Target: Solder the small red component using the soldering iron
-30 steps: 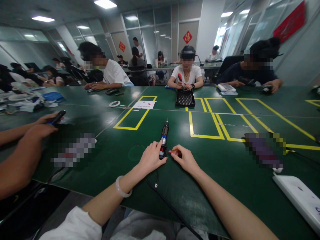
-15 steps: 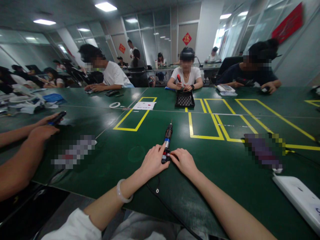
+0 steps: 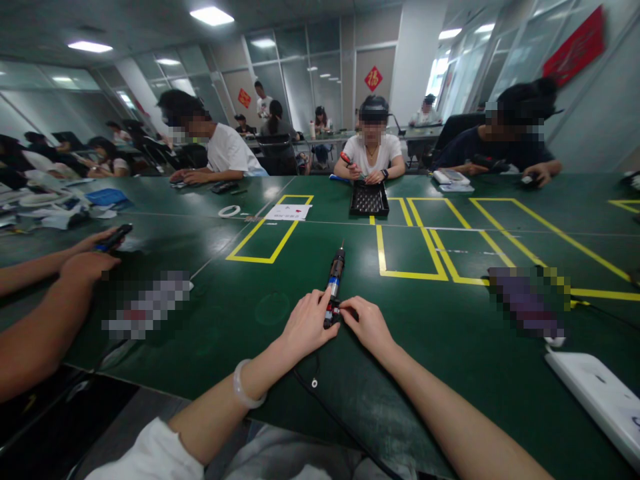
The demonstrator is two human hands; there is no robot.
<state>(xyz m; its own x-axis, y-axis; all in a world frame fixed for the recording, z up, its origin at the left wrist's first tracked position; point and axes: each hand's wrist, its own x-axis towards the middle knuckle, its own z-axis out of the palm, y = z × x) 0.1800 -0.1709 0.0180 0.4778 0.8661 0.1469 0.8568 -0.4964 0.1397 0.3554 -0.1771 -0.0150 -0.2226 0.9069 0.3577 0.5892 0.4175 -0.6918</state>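
Note:
A black electric screwdriver (image 3: 335,272) with a blue band and a thin metal bit lies on the green table, its bit pointing away from me. My left hand (image 3: 309,321) is closed round its rear part from the left. From the right, my right hand (image 3: 367,323) pinches at a small red and silver part on the tool's side, thumb and forefinger together. Below my hands a black cable (image 3: 333,412) runs towards the table's near edge, beside a small metal ring (image 3: 315,383) on a thin lead.
Yellow tape outlines (image 3: 414,274) mark the green table (image 3: 280,393). A white box (image 3: 600,393) lies at the right. A person's hands hold a dark device (image 3: 119,237) at the left. Across the table a person works over a black tray (image 3: 369,200).
My hands and the screwdriver have hardly moved. The person across the table has tilted a red-handled tool and moved it to the left.

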